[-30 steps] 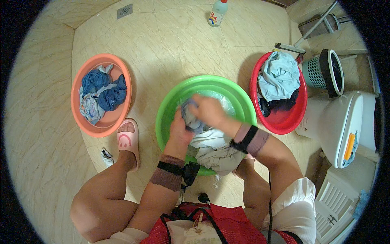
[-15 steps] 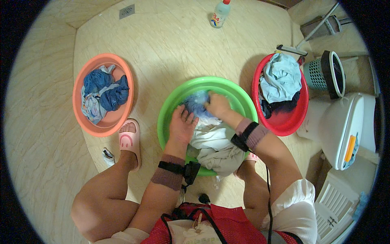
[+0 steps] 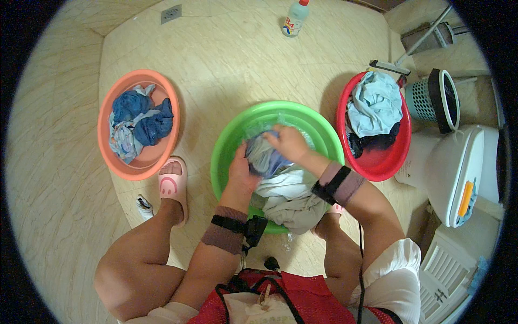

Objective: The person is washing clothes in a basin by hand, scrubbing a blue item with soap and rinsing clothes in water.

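A green basin (image 3: pixel 221 129) of sudsy water stands on the floor between my feet. In its far half a wet blue and grey garment (image 3: pixel 263 156) is bunched between my hands. My left hand (image 3: pixel 243 170) grips its left edge, the fingers partly hidden by the cloth. Closed on the garment's upper right side is my right hand (image 3: pixel 287 144), slightly blurred. White cloth (image 3: pixel 280 183) and a beige garment (image 3: pixel 297 208) lie heaped in the near half of the basin, against the rim.
To the left sits an orange basin (image 3: pixel 102 135) with blue and patterned clothes. A red basin (image 3: pixel 388 167) on the right holds light blue and black clothes. Beyond are a bottle (image 3: pixel 294 20), a squeegee (image 3: pixel 396 65), a teal basket (image 3: pixel 421 100) and a toilet (image 3: pixel 458 173).
The blue garment has been lifted and turned, showing its grey side. My left hand, open before, has closed on its edge. My right hand has shifted slightly.
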The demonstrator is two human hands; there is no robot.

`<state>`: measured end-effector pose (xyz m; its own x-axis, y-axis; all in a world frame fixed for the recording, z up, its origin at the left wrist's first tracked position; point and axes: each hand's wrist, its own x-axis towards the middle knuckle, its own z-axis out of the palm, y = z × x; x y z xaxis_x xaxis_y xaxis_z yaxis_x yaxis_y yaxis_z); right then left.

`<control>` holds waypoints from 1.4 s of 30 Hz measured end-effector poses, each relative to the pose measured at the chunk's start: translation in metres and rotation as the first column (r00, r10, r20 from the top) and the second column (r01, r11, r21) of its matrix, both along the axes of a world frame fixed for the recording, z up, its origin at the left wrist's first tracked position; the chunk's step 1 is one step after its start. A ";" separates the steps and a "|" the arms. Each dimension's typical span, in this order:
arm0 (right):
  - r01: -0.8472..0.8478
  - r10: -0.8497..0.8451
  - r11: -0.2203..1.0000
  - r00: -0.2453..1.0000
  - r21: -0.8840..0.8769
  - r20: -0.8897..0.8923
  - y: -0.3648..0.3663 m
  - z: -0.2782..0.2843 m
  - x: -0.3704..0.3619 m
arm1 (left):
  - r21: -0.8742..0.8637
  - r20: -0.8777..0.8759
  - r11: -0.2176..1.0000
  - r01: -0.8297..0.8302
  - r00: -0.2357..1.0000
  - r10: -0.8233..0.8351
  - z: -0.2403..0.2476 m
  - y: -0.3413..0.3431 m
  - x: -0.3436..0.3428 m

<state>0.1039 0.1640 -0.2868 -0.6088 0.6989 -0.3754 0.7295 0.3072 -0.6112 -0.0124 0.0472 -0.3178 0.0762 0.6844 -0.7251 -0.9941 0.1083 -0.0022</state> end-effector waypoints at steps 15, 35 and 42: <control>0.034 -0.033 0.999 0.964 0.003 0.264 0.001 -0.003 -0.014 | -0.252 -0.340 0.967 -0.043 0.939 -0.047 0.018 0.002 -0.013; 0.108 -0.108 0.994 0.949 0.016 0.296 -0.003 -0.023 0.029 | -0.192 -0.360 0.977 -0.095 0.933 0.020 0.028 -0.006 -0.021; 0.032 -0.001 0.998 0.873 -0.056 0.488 0.015 -0.051 0.020 | -0.179 -0.285 0.983 -0.032 0.958 -0.021 0.020 -0.003 -0.008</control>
